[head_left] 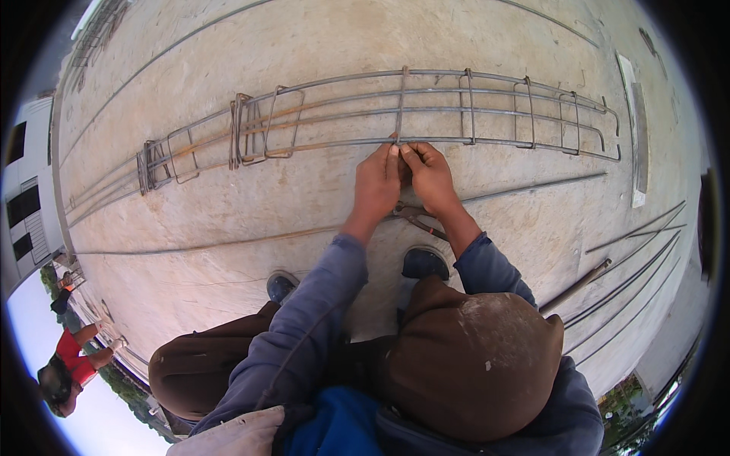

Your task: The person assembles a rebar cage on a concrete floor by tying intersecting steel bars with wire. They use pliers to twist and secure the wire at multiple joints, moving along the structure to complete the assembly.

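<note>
A long rebar cage (502, 142) lies across the concrete floor in front of me, its parallel bars crossed by square stirrups. My left hand (376, 186) and my right hand (436, 178) meet at its near bar, where one stirrup (401, 106) crosses it. Thumbs and fingertips are pinched together at that joint; whatever they grip is too small or hidden to make out. Just below my hands, a pair of pincers (414, 213) with reddish handles rests on the floor, partly covered by my right wrist.
Bunched stirrups (240, 129) hang on the cage's left part. A loose bar (532, 187) lies between the cage and my shoes (424, 263). More rods (625, 281) and a pipe (582, 283) are at right, beyond them a flat strip (635, 129). Another person (72, 365) is far left.
</note>
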### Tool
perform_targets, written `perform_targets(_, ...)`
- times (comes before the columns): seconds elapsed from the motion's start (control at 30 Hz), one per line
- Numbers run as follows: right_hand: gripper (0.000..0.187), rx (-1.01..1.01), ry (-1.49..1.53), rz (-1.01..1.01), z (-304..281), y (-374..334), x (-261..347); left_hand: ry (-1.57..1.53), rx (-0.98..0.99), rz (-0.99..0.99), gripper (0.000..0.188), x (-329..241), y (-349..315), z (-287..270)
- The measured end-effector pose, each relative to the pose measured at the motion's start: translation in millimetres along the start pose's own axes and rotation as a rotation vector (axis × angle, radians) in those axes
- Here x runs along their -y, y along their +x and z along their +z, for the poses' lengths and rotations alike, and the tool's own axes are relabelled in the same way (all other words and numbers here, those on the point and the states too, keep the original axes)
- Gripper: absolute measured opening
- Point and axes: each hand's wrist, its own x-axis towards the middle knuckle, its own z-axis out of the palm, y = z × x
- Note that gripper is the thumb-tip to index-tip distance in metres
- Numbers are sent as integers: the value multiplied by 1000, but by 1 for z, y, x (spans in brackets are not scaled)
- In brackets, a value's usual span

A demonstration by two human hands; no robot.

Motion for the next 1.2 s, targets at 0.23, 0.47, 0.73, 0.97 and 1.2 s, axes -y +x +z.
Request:
perform_targets(0.23, 24, -132, -53, -186, 12, -5, -9, -19, 4, -91, 40, -14, 0, -3)
perform_targets(0.47, 27, -104, 129, -107, 0, 3, -5, 39, -57, -57, 36, -24, -1, 2)
perform_targets(0.73, 20, 43, 190, 40, -9, -10, 12, -136, 103, 19, 29, 16, 2, -11)
perform_targets(0.97, 10, 70, 300, 96, -2, -24, 26, -780, 114, -291, 40, 12, -3, 11)
perform_targets(1.2, 8, 60, 363, 45, -1, -22, 27, -1046, 143, -430, 41, 2, 2, 12)
